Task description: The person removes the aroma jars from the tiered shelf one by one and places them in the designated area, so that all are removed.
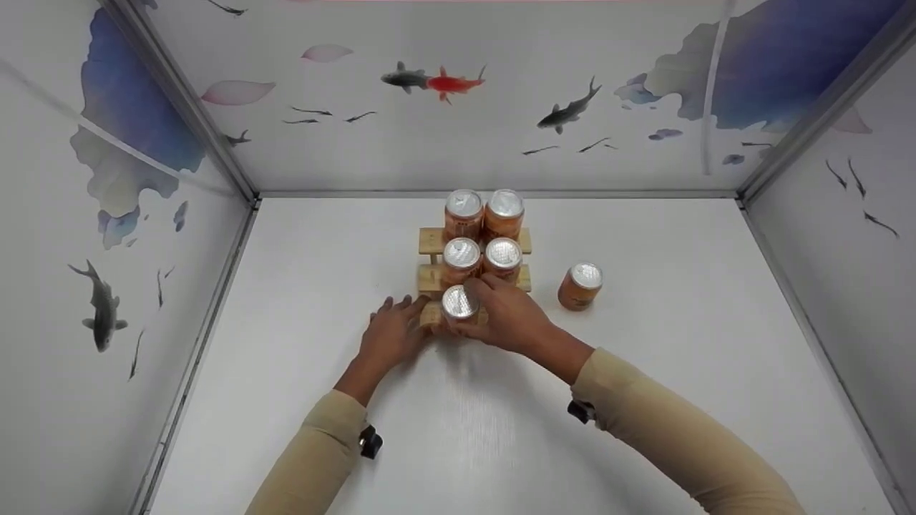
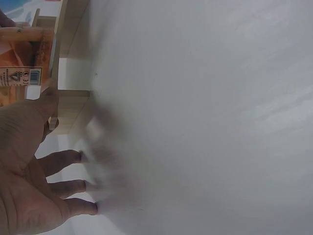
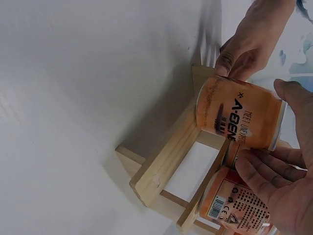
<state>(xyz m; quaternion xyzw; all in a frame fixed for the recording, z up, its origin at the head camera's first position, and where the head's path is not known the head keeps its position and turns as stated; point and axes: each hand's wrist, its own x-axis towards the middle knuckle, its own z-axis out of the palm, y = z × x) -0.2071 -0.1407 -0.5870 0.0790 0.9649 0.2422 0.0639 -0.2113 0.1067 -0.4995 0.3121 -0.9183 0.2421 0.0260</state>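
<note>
A stepped wooden rack (image 1: 431,277) stands on the white table, with two orange cans on its top step and two on its middle step. My right hand (image 1: 512,315) grips another orange can (image 3: 239,112) by its upper part, thumb on one side and fingers on the other. That can is upright on the lowest step, its silver end facing up. At the left end of this step, my left hand (image 1: 393,332) pinches the board (image 2: 57,63) between thumb and forefinger. Its other fingers (image 2: 66,188) are spread down toward the tabletop.
One more orange can (image 1: 580,286) stands upright on the table (image 1: 644,322), right of the rack. Panels printed with fish (image 1: 565,107) and blue shapes enclose the table at the back and both sides.
</note>
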